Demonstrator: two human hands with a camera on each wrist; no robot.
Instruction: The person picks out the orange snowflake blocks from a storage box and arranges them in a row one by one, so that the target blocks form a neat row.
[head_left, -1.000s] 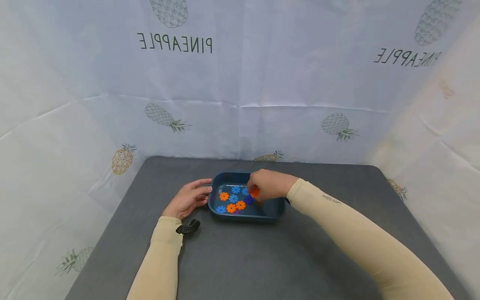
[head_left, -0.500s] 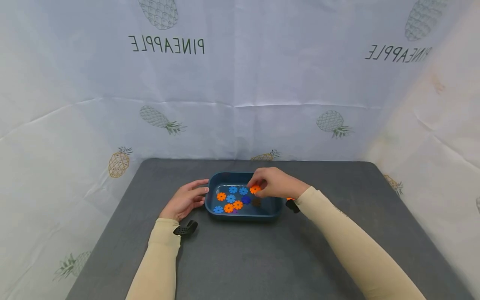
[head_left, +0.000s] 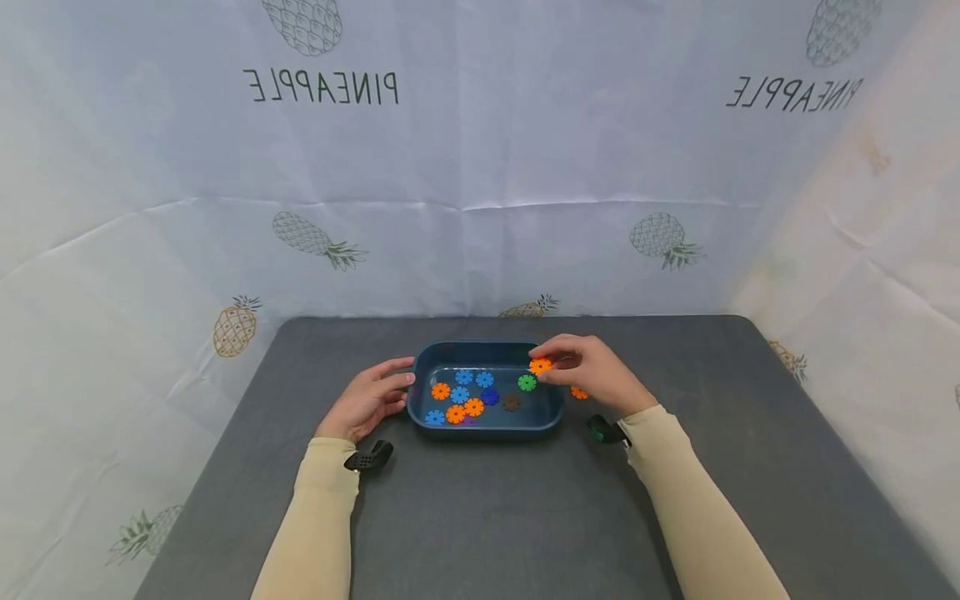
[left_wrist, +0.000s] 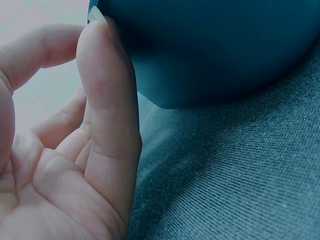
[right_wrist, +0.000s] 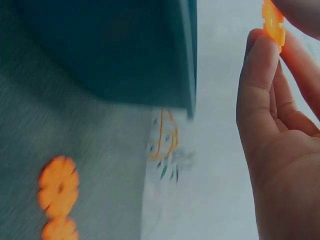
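A dark blue tray (head_left: 487, 432) holds several notched plastic snowflake discs in orange, blue, green, brown and purple. Against its left end rest the fingertips of my left hand (head_left: 367, 398), fairly straight; the left wrist view has the thumb (left_wrist: 107, 95) touching near the tray's rim (left_wrist: 200, 55). My right hand (head_left: 596, 373) pinches an orange snowflake disc (head_left: 539, 366) between thumb and fingers, above the tray's right end. That disc (right_wrist: 273, 25) stands edge-up at the fingertips in the right wrist view. Just below it in the head view lies a green snowflake disc (head_left: 527, 382).
Two orange snowflake discs (right_wrist: 59, 186) lie on the grey table (head_left: 480, 517) to the right of the tray, one partly cut off in the right wrist view. A white cloth (head_left: 465, 167) printed with pineapples hangs behind and beside the table.
My right hand has lifted an orange snowflake disc from the tray and moved right with it, uncovering the green and brown discs. The left hand stays at the tray's left end.
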